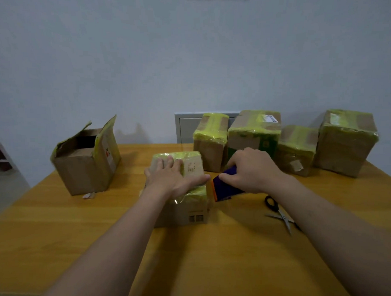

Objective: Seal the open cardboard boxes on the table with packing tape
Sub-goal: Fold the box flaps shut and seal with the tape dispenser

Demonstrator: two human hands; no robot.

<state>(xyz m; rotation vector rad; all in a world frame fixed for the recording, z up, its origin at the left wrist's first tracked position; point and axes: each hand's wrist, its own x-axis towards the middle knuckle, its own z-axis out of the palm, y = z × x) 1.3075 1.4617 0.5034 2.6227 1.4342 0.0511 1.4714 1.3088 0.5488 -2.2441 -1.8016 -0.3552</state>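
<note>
Small brown cardboard box (180, 192) sits mid-frame on the yellow wooden worktop (60, 230); my left hand (171, 177) lies flat and open on its lid, right hand (253, 170) gripping the purple tape dispenser (226, 186); light, crushable, I'd press near the edges

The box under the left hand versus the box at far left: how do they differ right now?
The box under the left hand is closed, with yellow-green tape across its top; the far-left box stands open, flaps up. The left hand presses the first; nothing touches the second. Both are brown cardboard on the table.
</note>
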